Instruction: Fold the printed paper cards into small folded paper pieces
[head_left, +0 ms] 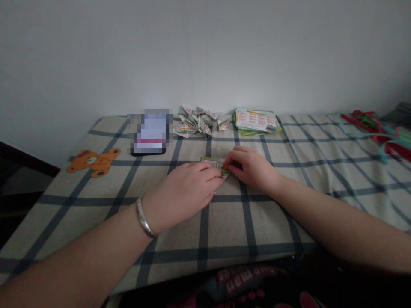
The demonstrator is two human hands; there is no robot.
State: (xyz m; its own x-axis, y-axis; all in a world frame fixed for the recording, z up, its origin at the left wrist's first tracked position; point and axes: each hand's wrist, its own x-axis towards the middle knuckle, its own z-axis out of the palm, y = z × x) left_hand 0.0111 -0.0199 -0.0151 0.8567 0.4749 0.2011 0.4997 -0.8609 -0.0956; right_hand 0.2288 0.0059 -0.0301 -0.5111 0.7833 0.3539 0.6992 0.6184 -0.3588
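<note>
A small folded printed paper, green at its edge, rests on the checked tablecloth, mostly covered by my hands. My left hand, with a silver bangle at the wrist, lies over it, fingers close together and holding it down. At its right end, my right hand has the thumb and fingers pinched on the paper. The fold under my left fingers is hidden.
Behind my hands is a pile of folded paper pieces. To its right lies a stack of printed sheets; to its left, a phone. A bear cutout sits far left. Red and green ribbons lie far right.
</note>
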